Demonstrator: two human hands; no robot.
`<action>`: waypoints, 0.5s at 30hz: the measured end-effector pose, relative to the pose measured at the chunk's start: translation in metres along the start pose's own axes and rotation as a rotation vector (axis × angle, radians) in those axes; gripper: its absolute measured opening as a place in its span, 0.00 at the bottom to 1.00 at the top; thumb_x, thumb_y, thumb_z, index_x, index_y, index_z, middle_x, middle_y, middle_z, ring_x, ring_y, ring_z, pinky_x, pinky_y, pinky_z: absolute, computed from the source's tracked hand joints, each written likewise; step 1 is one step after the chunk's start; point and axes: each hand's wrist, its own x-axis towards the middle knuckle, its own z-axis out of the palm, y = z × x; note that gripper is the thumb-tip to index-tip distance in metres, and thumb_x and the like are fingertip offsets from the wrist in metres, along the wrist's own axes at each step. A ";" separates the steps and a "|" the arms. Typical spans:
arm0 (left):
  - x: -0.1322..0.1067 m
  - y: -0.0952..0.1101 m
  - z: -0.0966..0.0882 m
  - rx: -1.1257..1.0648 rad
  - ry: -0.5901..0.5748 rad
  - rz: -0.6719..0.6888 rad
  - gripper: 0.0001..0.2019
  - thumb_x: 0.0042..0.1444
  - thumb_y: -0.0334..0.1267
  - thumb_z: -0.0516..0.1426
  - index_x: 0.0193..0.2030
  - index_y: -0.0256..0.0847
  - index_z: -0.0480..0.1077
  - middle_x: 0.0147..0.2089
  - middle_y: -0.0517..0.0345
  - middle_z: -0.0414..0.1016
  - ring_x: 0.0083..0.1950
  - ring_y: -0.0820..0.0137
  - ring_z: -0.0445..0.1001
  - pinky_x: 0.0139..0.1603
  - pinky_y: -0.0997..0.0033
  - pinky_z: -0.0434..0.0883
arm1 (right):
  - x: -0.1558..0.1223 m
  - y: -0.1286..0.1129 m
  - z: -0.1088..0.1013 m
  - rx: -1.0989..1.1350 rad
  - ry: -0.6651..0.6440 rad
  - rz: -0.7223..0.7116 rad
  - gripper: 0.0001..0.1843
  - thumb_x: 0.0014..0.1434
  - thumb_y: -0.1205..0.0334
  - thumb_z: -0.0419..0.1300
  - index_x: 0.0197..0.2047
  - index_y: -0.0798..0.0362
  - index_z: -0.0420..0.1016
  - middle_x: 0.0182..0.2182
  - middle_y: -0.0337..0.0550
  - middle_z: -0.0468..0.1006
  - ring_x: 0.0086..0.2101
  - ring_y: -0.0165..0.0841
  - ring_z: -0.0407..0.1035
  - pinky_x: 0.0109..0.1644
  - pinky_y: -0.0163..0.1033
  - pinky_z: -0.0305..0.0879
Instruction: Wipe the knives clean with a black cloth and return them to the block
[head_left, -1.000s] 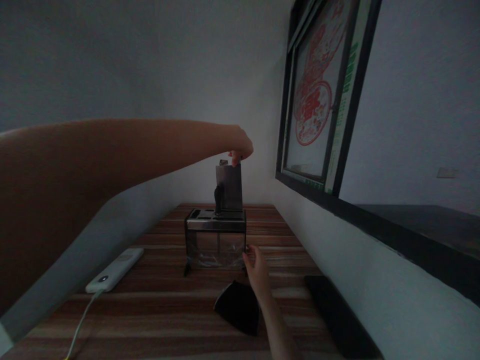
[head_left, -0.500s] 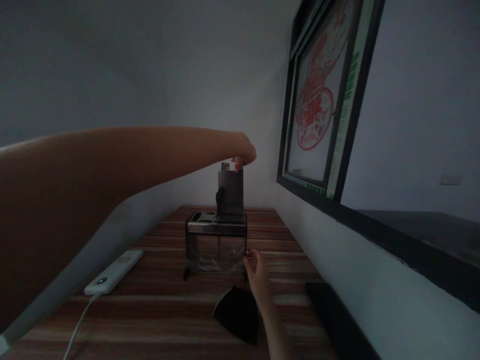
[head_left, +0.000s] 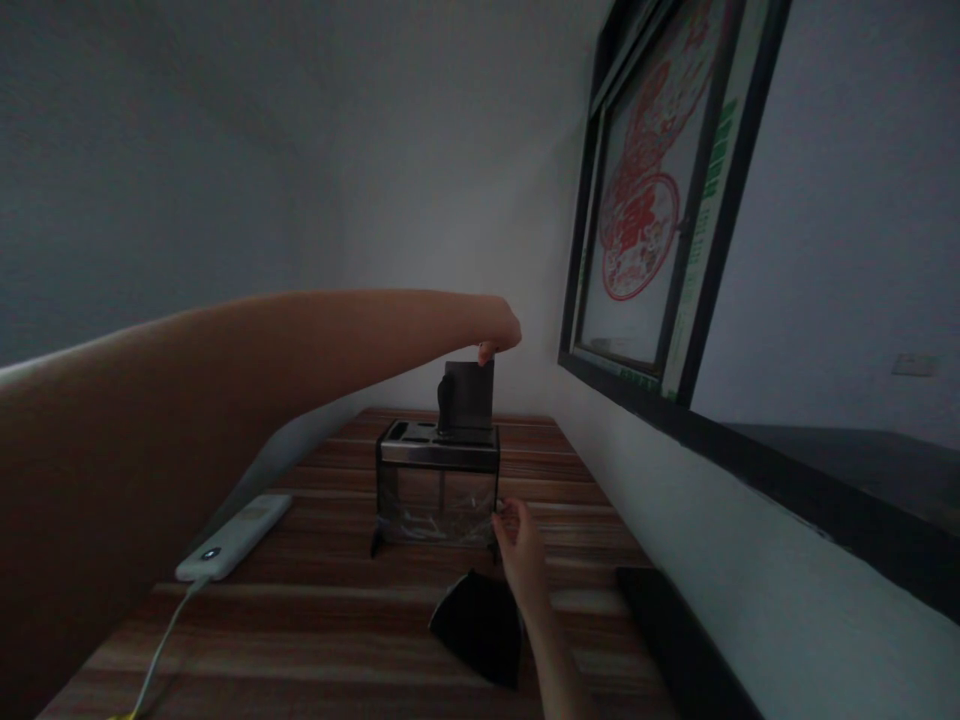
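A knife holder (head_left: 439, 455) with a metal top and a see-through front stands on the wooden table. Upright in its top, a wide grey cleaver blade (head_left: 474, 395) is partly sunk in a slot. My left hand (head_left: 501, 325) is closed just above that blade, around the cleaver's handle, which the hand hides. Close by the blade, a dark knife handle (head_left: 445, 400) sticks up from the holder. With curled fingers, my right hand (head_left: 517, 535) grips the holder's lower right edge. Loose clear plastic shows behind the front panel.
A black folded cloth-like piece (head_left: 480, 625) lies in front of the holder. At the left is a white power strip (head_left: 236, 535) with a cable (head_left: 161, 645). A long black object (head_left: 675, 630) lies along the right wall, below a dark-framed window (head_left: 637, 400).
My left hand has moved down with the cleaver, and less of the blade shows above the holder. My right hand keeps its place at the holder's edge. The view has shifted slightly.
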 end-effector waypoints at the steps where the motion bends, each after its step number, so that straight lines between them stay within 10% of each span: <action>1: 0.000 0.006 0.002 0.005 0.021 0.006 0.08 0.32 0.31 0.68 0.23 0.42 0.76 0.32 0.57 0.78 0.47 0.58 0.70 0.49 0.61 0.60 | 0.000 0.000 0.000 0.001 -0.002 -0.001 0.13 0.57 0.55 0.56 0.43 0.52 0.70 0.38 0.46 0.77 0.39 0.38 0.72 0.44 0.41 0.66; 15: 0.013 0.046 0.066 -0.265 0.231 0.020 0.14 0.28 0.29 0.69 0.26 0.44 0.78 0.31 0.55 0.80 0.40 0.59 0.73 0.43 0.64 0.66 | 0.000 -0.008 -0.003 -0.009 -0.032 0.009 0.10 0.57 0.56 0.55 0.40 0.52 0.70 0.34 0.45 0.77 0.36 0.36 0.72 0.42 0.40 0.66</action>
